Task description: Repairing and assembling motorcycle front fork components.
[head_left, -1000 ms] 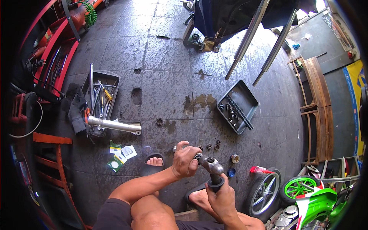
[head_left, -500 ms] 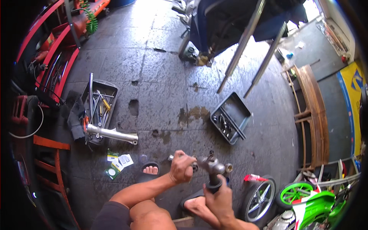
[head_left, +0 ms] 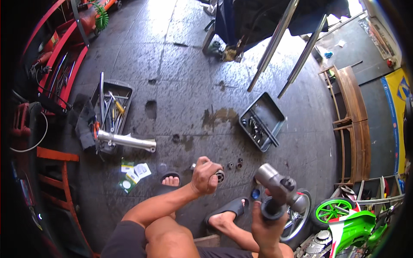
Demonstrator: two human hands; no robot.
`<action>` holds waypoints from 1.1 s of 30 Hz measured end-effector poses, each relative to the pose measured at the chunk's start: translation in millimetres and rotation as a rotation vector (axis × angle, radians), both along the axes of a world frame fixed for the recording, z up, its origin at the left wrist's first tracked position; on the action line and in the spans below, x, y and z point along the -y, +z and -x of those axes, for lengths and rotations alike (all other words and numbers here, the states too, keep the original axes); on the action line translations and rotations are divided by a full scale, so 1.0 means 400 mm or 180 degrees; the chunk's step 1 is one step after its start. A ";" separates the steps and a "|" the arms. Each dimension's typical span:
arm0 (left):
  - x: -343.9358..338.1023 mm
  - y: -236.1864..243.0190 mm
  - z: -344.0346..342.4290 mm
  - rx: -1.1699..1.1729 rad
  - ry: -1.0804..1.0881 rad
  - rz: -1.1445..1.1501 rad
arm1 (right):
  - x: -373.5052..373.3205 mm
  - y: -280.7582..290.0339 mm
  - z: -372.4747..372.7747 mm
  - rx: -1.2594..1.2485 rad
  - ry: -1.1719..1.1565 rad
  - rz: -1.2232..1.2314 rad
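Note:
My left hand (head_left: 203, 176) is closed round a metal part, held low over the floor in front of me. Its round, hollow-looking end (head_left: 220, 176) shows at the right of the fist, and a bit of silver sticks out on the other side; the fingers hide the rest. Raised to the right, my right hand (head_left: 267, 230) grips a ball-peen hammer (head_left: 270, 175) by its dark handle, the silver head up and apart from the metal part. Several small nut-like or ring-like pieces (head_left: 239, 164) lie on the floor just beyond the left hand.
A tool tray (head_left: 129, 92) stands at left, a silver fork tube (head_left: 129, 141) across its near end. Paper packets (head_left: 134, 175) lie nearer. At right are a parts tray (head_left: 279, 118), a spoked wheel (head_left: 297, 219) and a green miniature motorcycle (head_left: 352, 230). Two fork legs (head_left: 273, 41) hang ahead.
The hammer has swung up and to the right, away from the metal part, uncovering the small pieces on the floor. My left hand keeps its hold in nearly the same place.

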State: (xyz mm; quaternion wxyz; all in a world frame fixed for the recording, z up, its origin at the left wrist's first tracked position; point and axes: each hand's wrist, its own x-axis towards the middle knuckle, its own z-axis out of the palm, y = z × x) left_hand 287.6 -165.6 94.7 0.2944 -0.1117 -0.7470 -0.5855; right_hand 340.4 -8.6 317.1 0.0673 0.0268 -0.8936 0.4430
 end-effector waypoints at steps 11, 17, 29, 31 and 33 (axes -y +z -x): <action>0.060 -0.013 0.033 0.0104 -0.0973 -0.0061 | -0.079 -0.089 -0.026 0.1253 -0.0052 -0.0962; 0.049 0.012 -0.007 0.0670 -0.1003 0.0145 | -0.047 -0.099 -0.039 0.1231 0.0077 -0.0838; 0.046 0.018 -0.007 0.1332 -0.1230 0.0140 | -0.004 -0.017 0.021 0.0271 0.0703 -0.1429; 0.047 0.015 0.000 0.1202 -0.1162 0.0208 | -0.003 -0.059 0.041 0.0949 0.0564 -0.1860; 0.051 0.011 0.019 0.1038 -0.1329 0.0216 | -0.018 -0.096 0.063 0.0807 0.0452 -0.1942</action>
